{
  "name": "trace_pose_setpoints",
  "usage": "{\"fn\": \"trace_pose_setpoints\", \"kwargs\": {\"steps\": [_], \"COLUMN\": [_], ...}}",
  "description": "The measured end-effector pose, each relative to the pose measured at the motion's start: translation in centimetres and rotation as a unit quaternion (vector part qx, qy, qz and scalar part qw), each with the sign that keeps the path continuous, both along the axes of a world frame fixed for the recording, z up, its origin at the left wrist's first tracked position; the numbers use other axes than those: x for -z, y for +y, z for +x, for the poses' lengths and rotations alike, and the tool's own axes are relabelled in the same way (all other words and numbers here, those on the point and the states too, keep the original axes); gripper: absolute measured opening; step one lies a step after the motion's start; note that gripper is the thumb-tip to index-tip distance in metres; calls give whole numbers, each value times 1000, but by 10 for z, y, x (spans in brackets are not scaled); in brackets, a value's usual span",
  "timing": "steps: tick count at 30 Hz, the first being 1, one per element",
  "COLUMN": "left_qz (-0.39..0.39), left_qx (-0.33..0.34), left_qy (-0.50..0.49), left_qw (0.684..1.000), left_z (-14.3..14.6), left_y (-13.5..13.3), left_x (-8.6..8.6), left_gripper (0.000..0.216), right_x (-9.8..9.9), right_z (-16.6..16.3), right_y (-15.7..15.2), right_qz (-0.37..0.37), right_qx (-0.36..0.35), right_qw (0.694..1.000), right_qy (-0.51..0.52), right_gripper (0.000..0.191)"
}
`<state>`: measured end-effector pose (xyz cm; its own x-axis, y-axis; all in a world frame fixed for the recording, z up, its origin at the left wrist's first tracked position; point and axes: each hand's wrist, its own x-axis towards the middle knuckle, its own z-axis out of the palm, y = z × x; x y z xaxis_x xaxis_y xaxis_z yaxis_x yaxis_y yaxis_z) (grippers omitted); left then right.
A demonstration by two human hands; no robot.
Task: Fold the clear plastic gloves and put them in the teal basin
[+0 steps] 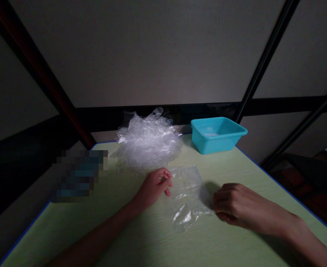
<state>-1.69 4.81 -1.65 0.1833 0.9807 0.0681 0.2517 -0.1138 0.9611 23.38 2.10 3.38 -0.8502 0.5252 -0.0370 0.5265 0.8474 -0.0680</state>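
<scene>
2 hands, 1 tub, perhaps 1 bag.

Green table — clear film; plastic heap; turquoise tub; blurred object

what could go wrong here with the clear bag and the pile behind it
The thin clear bag is wrinkled at its near end, so it might crumple more. The loose heap of clear plastic sits just beyond the left hand, which could knock pieces out of it.
</scene>
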Motion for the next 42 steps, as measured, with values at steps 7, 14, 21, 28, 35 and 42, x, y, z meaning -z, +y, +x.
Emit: {"fn": "trace_pose_setpoints", "kwargs": {"steps": [7, 14, 21, 28, 35, 42], "left_qz": [2, -4, -2, -1, 13, 26], "left_qx": [0, -1, 6, 9, 20, 10], "left_qy": [1, 2, -6, -27, -76, -45], "left_qw": [1000, 1000, 1000, 1000, 997, 999], "left_z": [0, -1, 0, 1, -4, 2], "left_y": [0, 1, 0, -2, -6, -8], "left_x": [1, 0, 0, -1, -12, -9], "left_gripper": [4, 5, 5, 5, 15, 10], "right_x": [4, 1, 1, 16, 19, 21], "right_z": [-2, -2, 1, -2, -1, 3], "right_y": [-2, -1, 3, 17, 25, 26], "right_qz": [60, 46, -9, 75, 22, -14], "right_qx": [-23, -34, -29, -62, -67, -21], "right_qw": [998, 998, 998, 993, 993, 992], "right_qy": [-10, 34, 61, 64, 100, 122], "right_gripper": [20, 15, 14, 21, 24, 26]}}
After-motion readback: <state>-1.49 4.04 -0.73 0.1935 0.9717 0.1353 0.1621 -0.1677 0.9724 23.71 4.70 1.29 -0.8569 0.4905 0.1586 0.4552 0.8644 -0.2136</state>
